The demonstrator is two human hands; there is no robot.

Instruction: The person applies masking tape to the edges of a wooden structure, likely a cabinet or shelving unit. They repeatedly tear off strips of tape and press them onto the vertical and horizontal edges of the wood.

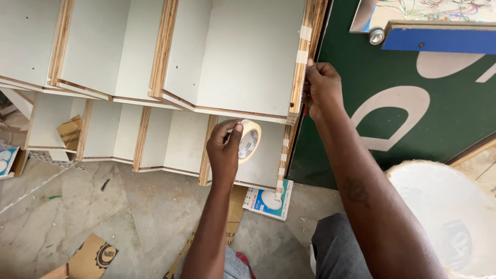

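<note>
The left hand (225,150) grips a roll of masking tape (249,140) on edge, its hole facing right. The right hand (320,88) pinches the plywood panel's raw edge (298,77), which runs lengthwise away, taped in places.

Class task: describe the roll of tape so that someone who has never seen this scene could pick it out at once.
Find the white boards with bare plywood edges stacked in steps. In front of the lower board, the left hand holds up the roll of tape: the only round, cream ring there.

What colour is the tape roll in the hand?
Cream tape roll, held by the left hand; head view shows it best.
</note>
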